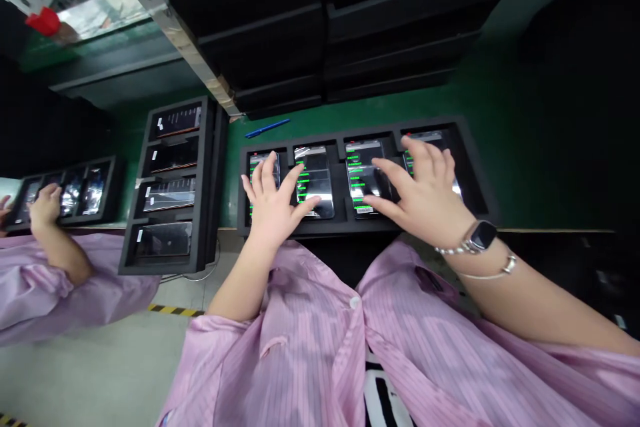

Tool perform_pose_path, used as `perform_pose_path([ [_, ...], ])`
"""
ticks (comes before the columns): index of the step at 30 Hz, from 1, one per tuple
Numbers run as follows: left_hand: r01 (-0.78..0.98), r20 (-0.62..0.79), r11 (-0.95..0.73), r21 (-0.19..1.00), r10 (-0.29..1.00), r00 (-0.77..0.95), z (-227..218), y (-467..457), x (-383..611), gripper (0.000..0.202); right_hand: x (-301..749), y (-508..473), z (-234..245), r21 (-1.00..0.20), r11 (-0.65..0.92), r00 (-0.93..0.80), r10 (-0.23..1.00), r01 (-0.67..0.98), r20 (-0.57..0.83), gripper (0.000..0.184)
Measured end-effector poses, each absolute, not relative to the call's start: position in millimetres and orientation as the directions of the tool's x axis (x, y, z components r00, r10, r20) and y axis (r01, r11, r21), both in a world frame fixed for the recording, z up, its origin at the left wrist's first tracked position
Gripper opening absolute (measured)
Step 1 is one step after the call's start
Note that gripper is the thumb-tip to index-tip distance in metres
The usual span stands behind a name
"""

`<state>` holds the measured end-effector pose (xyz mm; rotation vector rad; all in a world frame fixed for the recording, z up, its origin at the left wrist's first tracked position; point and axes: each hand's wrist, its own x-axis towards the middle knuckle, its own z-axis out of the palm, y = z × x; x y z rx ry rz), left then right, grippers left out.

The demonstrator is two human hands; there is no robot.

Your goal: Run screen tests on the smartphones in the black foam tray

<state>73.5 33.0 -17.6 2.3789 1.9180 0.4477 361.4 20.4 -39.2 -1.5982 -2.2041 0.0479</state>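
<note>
A black foam tray (337, 212) lies on the green bench before me, with several phones in its slots, their lit screens showing green lines of text. My left hand (274, 207) is over the tray's left part, fingers spread across the leftmost phone (257, 161), thumb by the second phone (318, 187). Over the right part is my right hand (425, 187), fingers apart and holding nothing. Its thumb and index finger reach to the third phone (361, 173), while other fingers cover much of the rightmost phone (434, 138). Whether the fingertips touch the glass I cannot tell.
To the left stands a stack of black trays (203, 213) with dark phones in its top one. A blue pen (267, 128) lies behind my tray. Large black trays or boxes (270, 47) are piled at the back. A co-worker's hand (46, 205) works at another tray (107, 190) far left.
</note>
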Motion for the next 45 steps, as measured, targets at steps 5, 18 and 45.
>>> perform_pose_path([
  [5,0.946,0.185,-0.252,0.205,0.959,0.215,-28.9,4.0,68.1,0.067,353.0,-10.8,-51.1,-0.293,0.511,-0.402,0.842,0.808,0.36,0.069],
  [18,0.946,0.179,-0.252,0.205,0.96,0.217,-37.3,6.5,72.1,0.061,340.3,-11.4,-59.9,-0.262,0.431,-0.355,0.889,0.864,0.29,0.073],
  [45,0.691,0.219,-0.695,0.2,0.719,0.659,-38.1,7.7,63.7,0.042,344.2,-10.3,-58.2,-0.143,0.56,-0.468,0.786,0.816,0.405,0.04],
])
